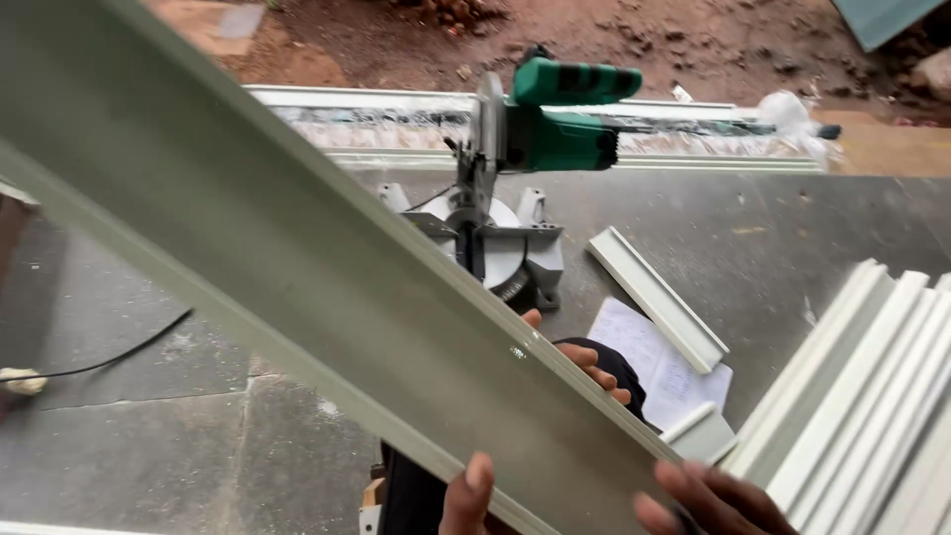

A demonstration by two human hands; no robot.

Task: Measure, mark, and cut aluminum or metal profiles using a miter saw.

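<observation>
While both hands, left hand (474,495) and right hand (708,500), clamp a long pale-green metal channel (297,267), a green mitre saw (515,198) stands on the grey stone floor (198,436) outdoors.

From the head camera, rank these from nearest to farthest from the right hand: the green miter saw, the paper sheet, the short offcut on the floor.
From the right hand:
1. Paper sheet, just above the hand.
2. Short offcut, beyond the paper.
3. Green miter saw, far up, center.
</observation>
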